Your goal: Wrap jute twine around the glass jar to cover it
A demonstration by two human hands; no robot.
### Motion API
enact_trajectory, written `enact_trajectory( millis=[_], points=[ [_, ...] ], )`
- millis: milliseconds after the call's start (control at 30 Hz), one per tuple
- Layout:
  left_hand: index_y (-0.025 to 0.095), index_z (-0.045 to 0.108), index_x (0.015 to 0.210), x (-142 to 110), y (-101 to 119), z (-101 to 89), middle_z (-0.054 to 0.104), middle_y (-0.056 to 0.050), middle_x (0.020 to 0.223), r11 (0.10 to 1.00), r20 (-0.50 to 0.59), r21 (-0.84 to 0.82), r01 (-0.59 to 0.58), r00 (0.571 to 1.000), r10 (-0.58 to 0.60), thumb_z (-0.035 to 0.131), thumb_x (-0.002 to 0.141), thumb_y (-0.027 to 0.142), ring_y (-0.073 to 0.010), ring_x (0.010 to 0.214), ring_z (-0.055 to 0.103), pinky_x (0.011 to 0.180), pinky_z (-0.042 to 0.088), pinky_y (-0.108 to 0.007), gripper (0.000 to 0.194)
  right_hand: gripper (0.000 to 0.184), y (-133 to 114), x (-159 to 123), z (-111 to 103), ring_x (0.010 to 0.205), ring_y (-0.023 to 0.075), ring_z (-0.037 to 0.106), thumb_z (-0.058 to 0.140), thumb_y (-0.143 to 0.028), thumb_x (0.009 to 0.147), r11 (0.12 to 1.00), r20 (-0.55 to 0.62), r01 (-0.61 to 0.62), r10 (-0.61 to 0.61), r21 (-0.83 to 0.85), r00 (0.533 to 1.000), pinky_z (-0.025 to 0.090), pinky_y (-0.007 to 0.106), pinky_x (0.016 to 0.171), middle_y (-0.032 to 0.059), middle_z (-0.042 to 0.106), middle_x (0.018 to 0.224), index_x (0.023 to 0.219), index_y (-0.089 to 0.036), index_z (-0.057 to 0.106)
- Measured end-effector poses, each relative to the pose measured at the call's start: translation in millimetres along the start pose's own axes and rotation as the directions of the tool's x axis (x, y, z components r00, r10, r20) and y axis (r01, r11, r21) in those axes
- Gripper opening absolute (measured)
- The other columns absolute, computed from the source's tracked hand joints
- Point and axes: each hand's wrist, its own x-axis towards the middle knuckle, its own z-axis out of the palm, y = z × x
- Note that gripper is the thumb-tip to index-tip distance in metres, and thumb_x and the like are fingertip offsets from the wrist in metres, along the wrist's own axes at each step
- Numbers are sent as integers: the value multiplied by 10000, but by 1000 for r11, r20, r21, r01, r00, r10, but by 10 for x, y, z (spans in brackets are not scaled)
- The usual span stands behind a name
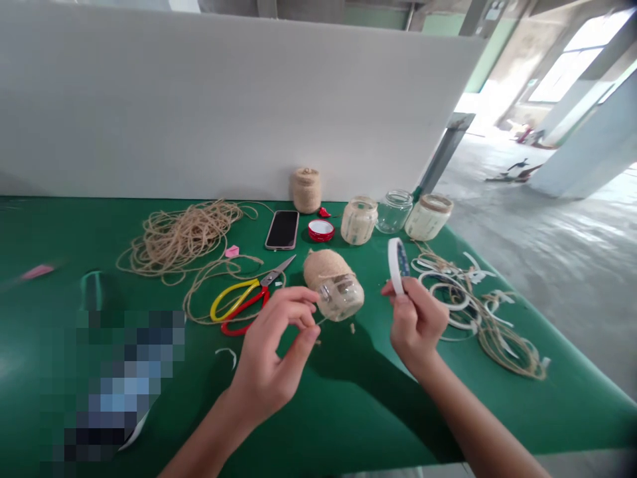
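My right hand (418, 322) pinches a narrow roll of white tape (395, 265) upright above the table. My left hand (281, 345) is closed, thumb against fingers, beside a jar; a thin strand shows at its fingertips, too small to name. The glass jar (343, 299) lies on its side, its far part wrapped in jute twine (326, 265) and its near part bare glass. Left of it lie scissors (253, 292) with one yellow and one red handle, blades half apart. Loose twine runs under them.
A heap of jute twine (186, 229) lies at the left, near a phone (282, 230) and a red tape roll (321, 230). A twine-wrapped jar (306, 190), a clear jar (394, 212) and two taped jars (359, 220) stand behind. Twine and tape scraps (497, 325) lie right.
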Motion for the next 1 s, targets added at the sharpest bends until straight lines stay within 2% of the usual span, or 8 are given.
enact_trajectory(
  millis=[167,333,433,533,600,700,800,1000],
  points=[
    [184,530,750,179,-74,-50,483,4,763,919,51,-129,373,928,-370,524,823,277,-84,602,455,539,383,-193,119,197,221,145,56,705,173,517,404,-178,813,891,133,35,29,-453,991,368,290,669,29,593,701,833,-181,600],
    [172,572,776,301,-294,21,454,21,742,700,224,-388,600,798,-560,582,782,328,-51,564,398,501,335,-173,157,185,519,109,198,778,220,503,419,-163,807,728,433,181,173,-661,885,345,314,674,84,596,732,746,-165,594],
    [160,584,770,328,-416,89,407,27,699,580,261,-499,644,750,-608,621,753,319,-51,563,345,474,309,-163,164,189,604,58,246,801,230,509,420,-167,817,740,512,228,179,-633,840,362,325,688,99,598,771,783,-158,606],
    [152,586,768,344,-477,140,354,35,659,484,286,-575,659,717,-636,635,745,308,-53,559,317,445,278,-156,166,250,532,77,239,901,235,505,381,-182,853,807,411,142,133,-573,902,387,349,762,111,585,970,1028,-156,558],
    [145,589,772,351,-493,161,340,38,664,432,293,-615,659,700,-651,651,732,295,-45,545,303,426,256,-151,167,292,427,111,213,971,223,496,370,-224,873,915,348,98,49,-392,936,393,358,841,105,556,1056,1128,-162,499],
    [132,599,767,354,-508,178,341,40,675,388,304,-644,659,686,-661,677,708,278,-31,523,291,406,232,-147,176,376,279,131,185,1076,228,459,430,-316,851,973,454,189,-108,-135,884,376,383,925,99,500,1165,1205,-189,449],
    [129,611,771,354,-523,184,353,39,673,358,297,-663,658,670,-680,692,691,271,-28,520,311,402,237,-147,182,478,219,102,195,1102,246,444,502,-388,805,963,548,266,-198,-48,813,375,416,934,103,475,1204,1241,-205,432],
    [126,619,757,354,-515,204,386,34,663,319,285,-687,652,646,-708,714,659,260,-34,527,358,407,260,-151,191,492,246,59,235,1096,243,446,525,-374,798,950,554,308,-232,-48,800,396,428,916,110,469,1196,1255,-217,433]
  ],
)
